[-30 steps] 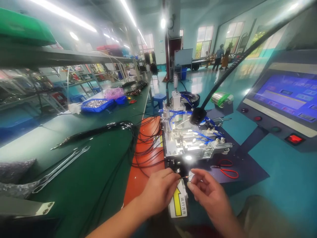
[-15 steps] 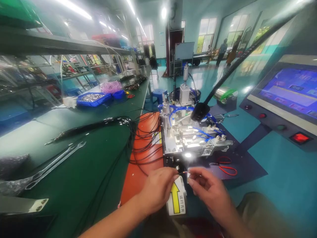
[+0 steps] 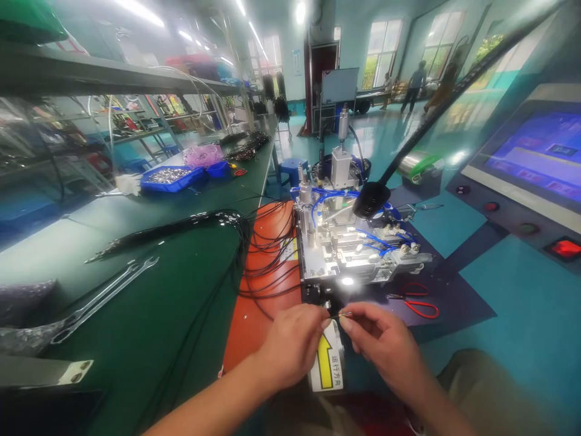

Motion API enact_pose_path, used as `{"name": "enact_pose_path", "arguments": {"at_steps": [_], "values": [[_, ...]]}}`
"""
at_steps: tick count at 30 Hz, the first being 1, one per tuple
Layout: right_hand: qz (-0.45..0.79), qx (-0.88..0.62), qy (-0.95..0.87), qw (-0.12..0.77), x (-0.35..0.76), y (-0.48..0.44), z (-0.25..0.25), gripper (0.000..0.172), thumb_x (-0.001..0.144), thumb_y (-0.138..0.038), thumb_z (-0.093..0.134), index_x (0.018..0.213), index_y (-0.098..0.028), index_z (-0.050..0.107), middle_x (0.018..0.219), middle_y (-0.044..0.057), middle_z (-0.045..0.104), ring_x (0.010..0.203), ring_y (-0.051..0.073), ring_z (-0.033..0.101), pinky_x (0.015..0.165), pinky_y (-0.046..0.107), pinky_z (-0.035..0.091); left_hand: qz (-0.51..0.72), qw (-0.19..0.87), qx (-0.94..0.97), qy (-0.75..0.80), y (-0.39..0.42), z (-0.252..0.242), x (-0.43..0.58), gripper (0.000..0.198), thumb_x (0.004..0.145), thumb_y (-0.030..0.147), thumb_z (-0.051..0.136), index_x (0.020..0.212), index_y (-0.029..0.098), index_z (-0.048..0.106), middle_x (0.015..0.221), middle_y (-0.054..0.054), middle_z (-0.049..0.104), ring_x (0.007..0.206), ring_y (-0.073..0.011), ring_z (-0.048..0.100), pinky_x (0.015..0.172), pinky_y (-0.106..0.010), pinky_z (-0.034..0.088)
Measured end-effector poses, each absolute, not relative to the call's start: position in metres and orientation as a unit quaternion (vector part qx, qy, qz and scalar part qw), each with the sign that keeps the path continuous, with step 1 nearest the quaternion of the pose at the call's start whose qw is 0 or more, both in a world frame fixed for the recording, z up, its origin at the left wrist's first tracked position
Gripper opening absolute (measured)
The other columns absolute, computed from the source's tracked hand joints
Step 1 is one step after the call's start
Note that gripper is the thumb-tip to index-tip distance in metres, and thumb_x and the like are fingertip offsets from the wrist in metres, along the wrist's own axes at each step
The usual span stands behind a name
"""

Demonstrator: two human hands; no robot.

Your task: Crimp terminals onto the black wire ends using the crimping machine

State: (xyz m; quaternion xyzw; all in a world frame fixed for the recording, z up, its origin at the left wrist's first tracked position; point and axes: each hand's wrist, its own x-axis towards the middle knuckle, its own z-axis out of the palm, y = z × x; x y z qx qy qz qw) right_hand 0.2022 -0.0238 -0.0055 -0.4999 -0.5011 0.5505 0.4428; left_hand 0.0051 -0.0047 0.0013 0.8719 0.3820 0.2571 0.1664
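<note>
My left hand (image 3: pixel 295 342) is closed in a pinch on a thin black cable, close to its end. My right hand (image 3: pixel 384 336) pinches a small metallic piece (image 3: pixel 347 314) at that cable end between thumb and forefinger; its exact kind is too small to make out. Both hands meet just in front of the lit metal machine (image 3: pixel 349 248), over a white guard with a yellow arrow (image 3: pixel 325 363). More black cables (image 3: pixel 267 284) loop across the orange panel (image 3: pixel 261 315) left of the machine.
Red-handled pliers (image 3: pixel 420 306) lie right of the machine, under a lamp (image 3: pixel 372 200) on a flexible neck. A control screen (image 3: pixel 540 148) stands at right. On the green bench (image 3: pixel 181 303) are wrenches (image 3: pixel 104 300), a cable bundle (image 3: pixel 167 230) and a blue tray of metal parts (image 3: pixel 170 179).
My right thumb has come up against the forefinger, closing on the small metallic piece at the cable end. My left hand has hardly moved. The view has shifted slightly.
</note>
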Motion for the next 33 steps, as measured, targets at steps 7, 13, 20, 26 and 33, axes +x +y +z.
{"name": "enact_pose_path", "arguments": {"at_steps": [7,13,20,26,33], "values": [[0.568,-0.507,-0.486,0.429,0.204,-0.025,-0.005,0.028,0.086,-0.043,0.069,0.097,-0.018,0.071,0.063,-0.003,0.060,0.056,0.011,0.054,0.051,0.021,0.044,0.256,0.177,0.871,0.379,-0.005,0.002,0.005,0.015,0.100,0.022,0.039,0.096,0.018,0.053,0.082,-0.005,0.063,0.073,-0.0162,0.058,0.066,-0.027,0.043],[0.576,-0.511,-0.480,0.421,0.206,-0.024,-0.003,0.031,0.085,-0.045,0.069,0.099,-0.018,0.070,0.059,-0.003,0.058,0.054,0.010,0.052,0.049,0.021,0.041,0.263,0.176,0.869,0.380,-0.006,0.001,0.005,0.014,0.100,0.022,0.040,0.097,0.018,0.053,0.081,-0.004,0.062,0.073,-0.0160,0.058,0.065,-0.026,0.042],[0.582,-0.522,-0.471,0.409,0.208,-0.026,-0.009,0.038,0.084,-0.050,0.069,0.105,-0.017,0.070,0.056,-0.003,0.058,0.051,0.010,0.049,0.047,0.021,0.037,0.265,0.172,0.868,0.383,-0.006,0.001,0.005,0.014,0.100,0.022,0.041,0.097,0.018,0.054,0.081,-0.003,0.062,0.074,-0.0158,0.058,0.066,-0.026,0.042],[0.605,-0.510,-0.435,0.430,0.204,-0.025,-0.008,0.035,0.081,-0.047,0.073,0.097,-0.016,0.073,0.053,-0.004,0.055,0.050,0.008,0.044,0.046,0.021,0.034,0.276,0.172,0.865,0.381,-0.007,0.001,0.005,0.014,0.100,0.022,0.041,0.096,0.017,0.053,0.080,-0.003,0.062,0.071,-0.0151,0.058,0.064,-0.026,0.042],[0.623,-0.479,-0.387,0.483,0.193,-0.023,-0.010,0.031,0.078,-0.043,0.078,0.093,-0.016,0.075,0.055,-0.004,0.055,0.050,0.007,0.042,0.045,0.019,0.031,0.286,0.171,0.860,0.385,-0.006,0.002,0.005,0.014,0.100,0.022,0.041,0.095,0.018,0.053,0.078,-0.002,0.062,0.069,-0.0143,0.058,0.063,-0.025,0.042]]}}
